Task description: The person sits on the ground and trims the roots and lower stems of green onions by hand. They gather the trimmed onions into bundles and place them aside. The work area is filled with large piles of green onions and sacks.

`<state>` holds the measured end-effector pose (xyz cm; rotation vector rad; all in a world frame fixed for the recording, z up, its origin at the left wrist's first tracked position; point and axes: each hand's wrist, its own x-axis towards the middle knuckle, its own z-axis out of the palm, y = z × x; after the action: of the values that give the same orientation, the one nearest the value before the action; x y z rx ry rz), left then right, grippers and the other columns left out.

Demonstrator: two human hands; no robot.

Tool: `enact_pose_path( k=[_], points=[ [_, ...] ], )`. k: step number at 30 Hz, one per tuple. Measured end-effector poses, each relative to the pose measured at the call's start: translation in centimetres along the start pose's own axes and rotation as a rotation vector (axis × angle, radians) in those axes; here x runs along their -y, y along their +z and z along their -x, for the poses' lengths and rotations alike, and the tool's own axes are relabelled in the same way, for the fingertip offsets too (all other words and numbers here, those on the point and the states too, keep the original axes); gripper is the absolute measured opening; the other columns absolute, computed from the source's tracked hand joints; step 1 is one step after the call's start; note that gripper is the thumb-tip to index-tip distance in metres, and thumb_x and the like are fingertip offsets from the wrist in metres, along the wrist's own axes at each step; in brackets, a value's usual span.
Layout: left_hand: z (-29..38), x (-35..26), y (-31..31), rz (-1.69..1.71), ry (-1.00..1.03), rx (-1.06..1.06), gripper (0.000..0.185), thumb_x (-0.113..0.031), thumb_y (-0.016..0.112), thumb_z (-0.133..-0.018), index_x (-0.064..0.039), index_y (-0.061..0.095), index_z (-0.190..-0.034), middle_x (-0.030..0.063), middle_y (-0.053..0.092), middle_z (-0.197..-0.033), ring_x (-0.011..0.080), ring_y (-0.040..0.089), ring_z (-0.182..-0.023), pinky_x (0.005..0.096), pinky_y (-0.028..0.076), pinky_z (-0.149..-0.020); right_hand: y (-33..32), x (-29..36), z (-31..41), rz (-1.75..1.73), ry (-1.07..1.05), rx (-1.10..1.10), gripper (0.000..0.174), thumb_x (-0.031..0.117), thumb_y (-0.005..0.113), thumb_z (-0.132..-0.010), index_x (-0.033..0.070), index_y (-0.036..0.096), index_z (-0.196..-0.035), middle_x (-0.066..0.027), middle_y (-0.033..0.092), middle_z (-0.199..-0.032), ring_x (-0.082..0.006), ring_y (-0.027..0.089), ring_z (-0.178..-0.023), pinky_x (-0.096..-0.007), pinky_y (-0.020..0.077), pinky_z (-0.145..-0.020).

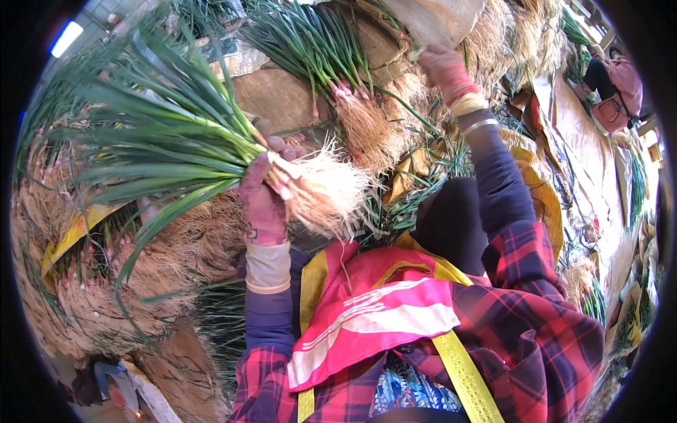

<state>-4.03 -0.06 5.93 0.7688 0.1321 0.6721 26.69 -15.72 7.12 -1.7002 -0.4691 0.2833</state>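
Observation:
My gloved left hand (264, 198) is shut around the base of a bunch of green onions (211, 148). Their long leaves fan out to the left, and the pale bulbs and stringy roots (330, 193) stick out on the right. My right hand (448, 76), gloved with a taped wrist, is raised at the upper right with its fingers curled. A small pale thing (416, 54) shows at its fingertips; blur hides whether it is gripped. Beyond my left hand lies another bunch of green onions (338, 84), its brown roots towards me.
Piles of rooted onions (158, 264) cover the left side. A beige sheet (433, 21) lies beyond my right hand. Loose green leaves (433, 195) and a yellow sack (539, 195) are near my knee. Another person (616, 90) sits at the far right.

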Motion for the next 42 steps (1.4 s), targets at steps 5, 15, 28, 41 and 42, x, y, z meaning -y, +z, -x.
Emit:
enact_pose_path(
  k=[5, 15, 28, 41, 42],
  points=[
    [0.3, 3.3, -1.7, 0.326, -0.176, 0.159, 0.036, -0.014, 0.054, -0.081, -0.004, 0.044, -0.114, 0.0033, 0.05, -0.082, 0.0173, 0.051, -0.077, 0.0376, 0.045, -0.078, 6.1, 0.9, 1.3, 0.548, -0.223, 0.159, 0.032, 0.021, 0.056, -0.079, 0.002, 0.058, -0.104, -0.0082, 0.063, -0.077, -0.0194, 0.058, -0.064, -0.0306, 0.0459, -0.061],
    [0.6, 4.1, -3.1, 0.265, -0.249, 0.022, 0.028, -0.011, 0.057, -0.076, -0.006, 0.047, -0.102, 0.0049, 0.055, -0.084, 0.0197, 0.055, -0.078, 0.0384, 0.045, -0.082, 10.5, 1.4, -2.8, 0.81, -0.073, 0.277, 0.04, 0.033, 0.059, -0.07, 0.0, 0.058, -0.092, -0.0214, 0.059, -0.092, -0.0346, 0.057, -0.083, -0.0372, 0.0434, -0.074],
    [0.5, 4.7, -3.8, 0.469, -0.305, 0.222, 0.029, -0.013, 0.046, -0.081, -0.005, 0.053, -0.108, 0.0195, 0.038, -0.129, 0.0343, 0.031, -0.124, 0.0515, 0.023, -0.102, 6.4, 0.9, 2.5, -0.694, 0.207, 0.511, 0.023, 0.016, 0.052, -0.08, -0.003, 0.057, -0.092, -0.0081, 0.058, -0.072, -0.0181, 0.055, -0.054, -0.0283, 0.0473, -0.049],
    [0.9, 5.7, -4.6, 0.247, -0.454, 0.187, 0.033, -0.016, 0.054, -0.08, -0.002, 0.05, -0.109, 0.0182, 0.052, -0.111, 0.0331, 0.053, -0.099, 0.0448, 0.046, -0.081, 11.6, -0.3, 9.5, -0.129, 0.289, 0.627, 0.035, 0.023, 0.054, -0.082, -0.002, 0.056, -0.106, -0.0036, 0.056, -0.066, -0.0106, 0.048, -0.049, -0.0255, 0.0392, -0.045],
    [0.9, 5.9, -4.8, 0.216, -0.445, 0.167, 0.033, -0.016, 0.054, -0.08, -0.002, 0.05, -0.109, 0.0185, 0.051, -0.112, 0.0328, 0.053, -0.1, 0.0446, 0.046, -0.081, 11.4, 0.0, 9.5, -0.081, 0.216, 0.538, 0.034, 0.024, 0.055, -0.082, -0.001, 0.057, -0.104, -0.0037, 0.057, -0.067, -0.0105, 0.049, -0.05, -0.025, 0.0393, -0.045]
  ],
)
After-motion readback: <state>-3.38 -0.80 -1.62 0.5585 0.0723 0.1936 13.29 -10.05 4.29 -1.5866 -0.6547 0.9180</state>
